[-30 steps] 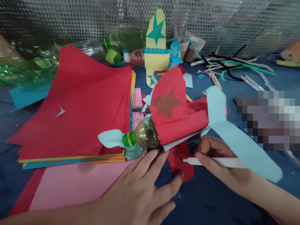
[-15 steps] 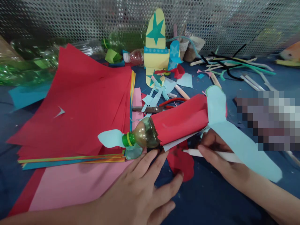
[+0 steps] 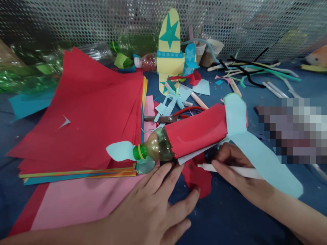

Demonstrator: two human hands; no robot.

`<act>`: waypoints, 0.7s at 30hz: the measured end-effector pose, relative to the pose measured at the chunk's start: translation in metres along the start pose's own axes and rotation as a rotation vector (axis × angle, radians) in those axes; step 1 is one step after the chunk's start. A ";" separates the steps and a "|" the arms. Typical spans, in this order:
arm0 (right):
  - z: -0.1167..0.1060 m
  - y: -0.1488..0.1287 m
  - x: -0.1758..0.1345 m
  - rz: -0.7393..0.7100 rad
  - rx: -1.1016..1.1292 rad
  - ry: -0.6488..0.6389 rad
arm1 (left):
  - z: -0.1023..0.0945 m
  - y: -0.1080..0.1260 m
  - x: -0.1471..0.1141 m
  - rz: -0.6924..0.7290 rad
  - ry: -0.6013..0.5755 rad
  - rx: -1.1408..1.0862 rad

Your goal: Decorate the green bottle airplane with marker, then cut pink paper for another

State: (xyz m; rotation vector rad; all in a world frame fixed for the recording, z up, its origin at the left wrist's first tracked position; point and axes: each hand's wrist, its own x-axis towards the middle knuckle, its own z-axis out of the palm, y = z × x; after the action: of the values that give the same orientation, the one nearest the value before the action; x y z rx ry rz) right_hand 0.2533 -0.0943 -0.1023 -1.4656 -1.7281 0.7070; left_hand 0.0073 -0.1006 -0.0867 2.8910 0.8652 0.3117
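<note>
My left hand (image 3: 155,200) lies with fingers spread, its thumb and forefinger side on a small red paper cutout (image 3: 201,185) and its other fingertips beside the bottle model. My right hand (image 3: 237,177) grips a white marker (image 3: 245,172), whose tip rests at or just over the red cutout. Above both hands lies a plastic bottle (image 3: 159,144) with a green cap, wrapped in red paper (image 3: 196,131). Light blue paper strips (image 3: 268,163) stick out at its right end, one reaching over my right hand and the marker. A light blue paper blade (image 3: 120,150) is at the cap.
A stack of red and coloured paper (image 3: 92,112) lies left, over pink paper (image 3: 84,200). Red-handled scissors (image 3: 163,118) and paper scraps (image 3: 171,103) sit behind the bottle. A yellow paper model (image 3: 170,63), green bottles (image 3: 138,42) and pipe cleaners (image 3: 250,71) stand near the mesh (image 3: 230,20).
My right hand and the marker have shifted slightly left over the red cutout. The light blue strip's far end has moved a little left; my left hand stays in place.
</note>
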 end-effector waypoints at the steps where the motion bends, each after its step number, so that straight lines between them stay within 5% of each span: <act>1: 0.000 0.000 0.000 0.000 -0.003 0.002 | 0.000 0.000 0.000 -0.001 -0.011 -0.005; 21: 0.003 -0.002 0.001 0.008 0.003 -0.014 | 0.000 -0.001 -0.001 0.012 -0.048 0.000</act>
State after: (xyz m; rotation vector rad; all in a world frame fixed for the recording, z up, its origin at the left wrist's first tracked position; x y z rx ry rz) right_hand 0.2495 -0.0931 -0.1025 -1.4697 -1.7322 0.7256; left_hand 0.0061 -0.1001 -0.0867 2.8925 0.8402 0.2417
